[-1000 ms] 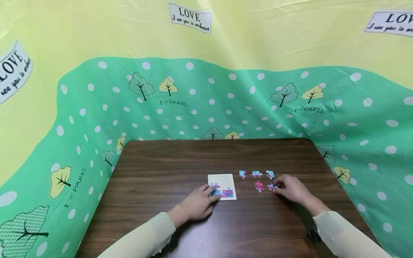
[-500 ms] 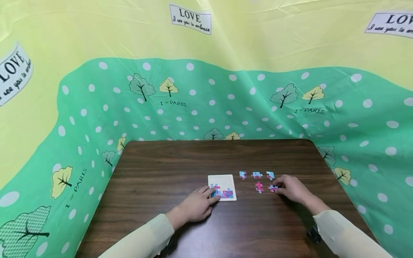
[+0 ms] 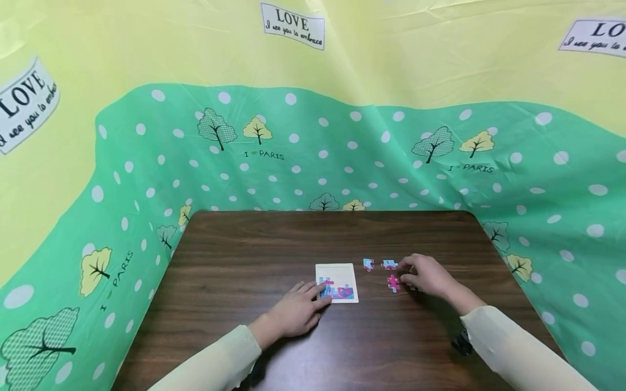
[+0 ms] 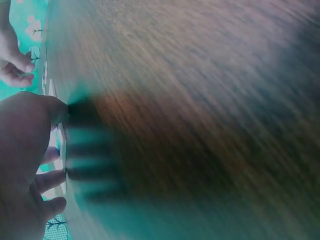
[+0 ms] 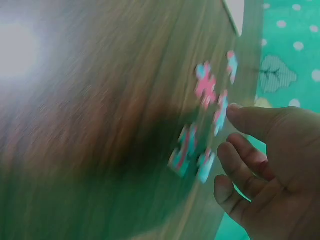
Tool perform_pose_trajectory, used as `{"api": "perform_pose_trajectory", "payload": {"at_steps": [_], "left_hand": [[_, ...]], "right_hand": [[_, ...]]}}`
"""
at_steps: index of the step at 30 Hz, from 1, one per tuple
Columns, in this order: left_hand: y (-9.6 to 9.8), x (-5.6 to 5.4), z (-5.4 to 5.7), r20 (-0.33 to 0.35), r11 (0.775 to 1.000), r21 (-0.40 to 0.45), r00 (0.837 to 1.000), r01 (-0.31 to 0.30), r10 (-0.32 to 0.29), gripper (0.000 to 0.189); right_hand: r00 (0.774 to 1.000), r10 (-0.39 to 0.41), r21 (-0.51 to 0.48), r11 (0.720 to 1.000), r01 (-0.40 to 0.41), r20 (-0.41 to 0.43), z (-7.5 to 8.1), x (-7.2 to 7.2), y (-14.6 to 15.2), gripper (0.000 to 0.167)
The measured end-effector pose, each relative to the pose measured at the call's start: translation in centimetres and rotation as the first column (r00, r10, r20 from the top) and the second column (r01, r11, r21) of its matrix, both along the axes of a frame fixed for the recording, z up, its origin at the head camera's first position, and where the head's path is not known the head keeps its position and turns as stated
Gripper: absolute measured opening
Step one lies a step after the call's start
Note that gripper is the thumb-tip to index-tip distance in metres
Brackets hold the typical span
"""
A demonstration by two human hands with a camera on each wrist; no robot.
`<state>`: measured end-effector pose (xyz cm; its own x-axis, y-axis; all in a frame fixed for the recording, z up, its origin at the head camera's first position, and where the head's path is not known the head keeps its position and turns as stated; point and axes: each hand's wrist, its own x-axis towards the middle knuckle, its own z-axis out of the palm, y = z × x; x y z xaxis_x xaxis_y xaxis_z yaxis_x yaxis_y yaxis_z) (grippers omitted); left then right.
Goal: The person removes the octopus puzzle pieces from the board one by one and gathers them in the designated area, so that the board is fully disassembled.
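Note:
A white puzzle board (image 3: 337,271) lies on the table with pink and blue jigsaw pieces (image 3: 344,293) fitted along its near part. My left hand (image 3: 295,309) rests with fingers spread on the board's near left corner, hiding part of it. My right hand (image 3: 430,276) hovers over the loose jigsaw pieces, its thumb and fingers apart and nothing between them. Below it in the right wrist view lie a pink piece (image 5: 205,86), a blue-and-pink piece (image 5: 184,151) and several others. The hand hides some of these in the head view.
A dark brown wooden table (image 3: 254,244) carries everything. Two loose pieces, a blue one (image 3: 368,264) and another (image 3: 389,264), lie right of the board. Behind and beside the table hangs a green and yellow patterned cloth (image 3: 274,163).
My right hand has let go of the piece at the lower right of the loose group and shifted left and slightly away from me. My left hand has stayed on the board.

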<state>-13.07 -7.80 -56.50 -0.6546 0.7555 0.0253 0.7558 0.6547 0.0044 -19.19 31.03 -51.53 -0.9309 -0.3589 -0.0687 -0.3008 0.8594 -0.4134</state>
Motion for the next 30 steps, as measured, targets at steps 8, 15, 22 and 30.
{"api": "perform_pose_trajectory", "payload": {"at_steps": [8, 15, 22, 30], "left_hand": [[-0.4, 0.0, 0.2, 0.015, 1.000, -0.009, 1.000, -0.023, 0.023, 0.053], [-0.6, 0.0, 0.1, 0.036, 0.999, -0.018, 0.999, -0.040, 0.041, 0.055], [-0.8, 0.3, 0.1, 0.056, 0.998, -0.014, 0.996, -0.062, 0.063, 0.055], [-0.9, 0.6, 0.0, 0.062, 0.997, -0.026, 0.996, -0.066, 0.067, 0.056]], "right_hand": [[0.995, 0.093, -0.056, 0.994, -0.095, -0.028, -0.2, -1.4, -5.3, 0.019], [0.986, 0.167, -0.043, 0.985, -0.166, 0.005, -0.3, -2.1, -10.2, 0.022], [0.973, 0.226, -0.038, 0.974, -0.224, 0.044, -1.2, -2.3, -13.9, 0.024], [0.968, 0.243, -0.037, 0.970, -0.241, 0.068, -2.3, -2.3, -16.3, 0.025]]}}
